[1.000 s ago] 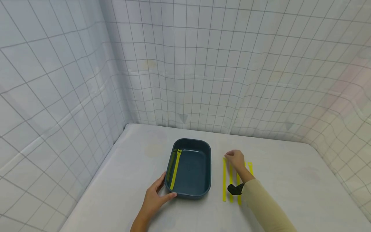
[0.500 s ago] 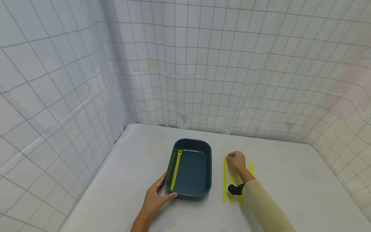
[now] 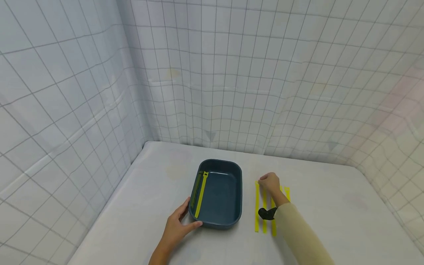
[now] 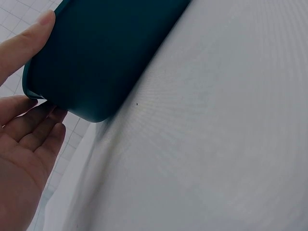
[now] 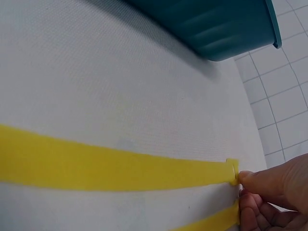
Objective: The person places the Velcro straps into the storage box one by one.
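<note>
A dark teal tray [image 3: 232, 221] sits on the white table with one yellow strap [image 3: 200, 195] lying along its left inner side. My left hand [image 3: 180, 222] rests against the tray's near left corner [image 4: 91, 62], thumb on the front wall and fingers at the side. Several yellow straps [image 3: 256, 209] lie side by side right of the tray. My right hand [image 3: 269, 184] is at their far ends; its fingertips [image 5: 252, 185] pinch the end of the leftmost strap [image 5: 106, 166] against the table.
Grid-patterned white sheets wall the table on the left, back and right. The tabletop [image 3: 331, 209] stretches bare to the right of the straps and to the left of the tray [image 3: 149, 184]. A black wrist band [image 3: 265, 213] shows on my right arm.
The hands and tray stay almost where they were. My right hand has settled slightly lower onto the far ends of the straps.
</note>
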